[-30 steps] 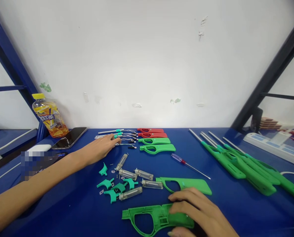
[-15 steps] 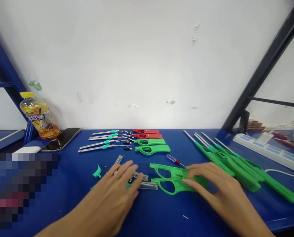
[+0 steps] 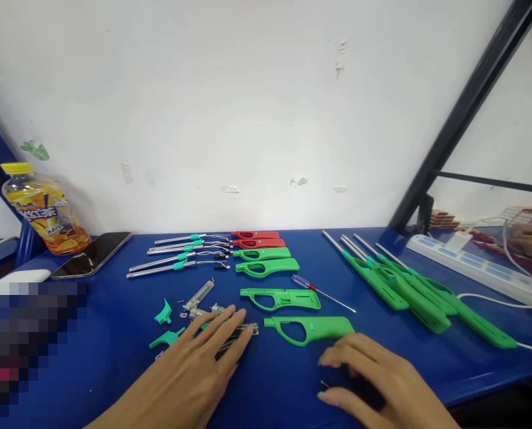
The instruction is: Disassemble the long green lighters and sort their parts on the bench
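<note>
My left hand (image 3: 198, 363) lies flat, fingers stretched over several clear plastic tanks (image 3: 199, 295) and partly covering them. Beside it are teal triggers (image 3: 163, 312). My right hand (image 3: 373, 381) is near the front of the table, with thumb and forefinger apart around a small thin pin (image 3: 324, 384). Just beyond those fingers lies a green lighter handle half (image 3: 326, 329), smooth side up. Behind it is another green half (image 3: 288, 299) with its hollow inside facing up. A screwdriver (image 3: 305, 283) with a purple and red handle lies behind that.
Metal lighter tubes with wires (image 3: 158, 266) lie in a row at the back, beside red handle halves (image 3: 259, 243) and green ones (image 3: 268, 267). Assembled green lighters (image 3: 420, 301) and a power strip (image 3: 480, 268) are right; a phone (image 3: 91, 256) and drink bottle (image 3: 46, 208) left.
My right hand has let go of the two green halves and moved toward me to the pin. The halves now lie farther apart. My left hand stays over the tanks; the view has shifted slightly.
</note>
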`<state>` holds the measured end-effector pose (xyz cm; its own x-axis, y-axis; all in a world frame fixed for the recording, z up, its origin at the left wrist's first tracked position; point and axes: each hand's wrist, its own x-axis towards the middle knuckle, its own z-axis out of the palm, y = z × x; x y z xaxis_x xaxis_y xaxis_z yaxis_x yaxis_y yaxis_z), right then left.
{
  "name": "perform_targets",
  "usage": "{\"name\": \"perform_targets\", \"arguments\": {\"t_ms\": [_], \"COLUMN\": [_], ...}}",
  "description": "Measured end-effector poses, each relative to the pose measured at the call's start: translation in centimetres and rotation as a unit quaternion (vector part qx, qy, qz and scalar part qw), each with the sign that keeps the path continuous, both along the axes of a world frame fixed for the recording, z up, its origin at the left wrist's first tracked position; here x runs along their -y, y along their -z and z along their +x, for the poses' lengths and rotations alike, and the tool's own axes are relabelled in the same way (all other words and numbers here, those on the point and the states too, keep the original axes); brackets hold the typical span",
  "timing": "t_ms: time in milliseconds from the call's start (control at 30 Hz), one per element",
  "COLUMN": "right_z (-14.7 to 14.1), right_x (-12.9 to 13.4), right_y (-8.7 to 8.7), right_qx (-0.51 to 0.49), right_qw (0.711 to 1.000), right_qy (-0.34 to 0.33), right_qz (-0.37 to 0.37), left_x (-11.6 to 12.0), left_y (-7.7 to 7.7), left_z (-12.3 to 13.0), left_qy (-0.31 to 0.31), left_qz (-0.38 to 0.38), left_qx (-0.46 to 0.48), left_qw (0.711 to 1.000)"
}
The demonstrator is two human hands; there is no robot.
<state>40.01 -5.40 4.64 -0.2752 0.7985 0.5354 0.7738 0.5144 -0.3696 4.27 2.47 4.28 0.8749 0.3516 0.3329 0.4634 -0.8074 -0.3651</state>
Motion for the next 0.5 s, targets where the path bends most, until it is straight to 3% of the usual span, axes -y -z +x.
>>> {"name": "perform_targets", "arguments": {"t_ms": [100, 333, 500], "right_z": [-1.1, -1.3, -1.8], "right_x": [-0.4, -1.2, -2.0], "right_y": [0.8, 1.4, 1.0], "right_qx": [0.003, -0.005, -0.001], "right_qw": [1.000, 0.999, 0.999], "right_qy": [-0.014, -0.016, -0.027], "right_qz": [-0.028, -0.040, -0.038], "left_x": [0.3, 1.7, 2.9], "left_y": [0.2, 1.6, 3.4], "left_z": [-0.2, 0.4, -1.9], "left_qy": [-0.017, -0.084, -0.087], "left_qz": [0.036, -0.020, -0.002], "left_qx": [0.028, 0.139, 0.179], "left_qw": [0.999, 0.987, 0.980]}}
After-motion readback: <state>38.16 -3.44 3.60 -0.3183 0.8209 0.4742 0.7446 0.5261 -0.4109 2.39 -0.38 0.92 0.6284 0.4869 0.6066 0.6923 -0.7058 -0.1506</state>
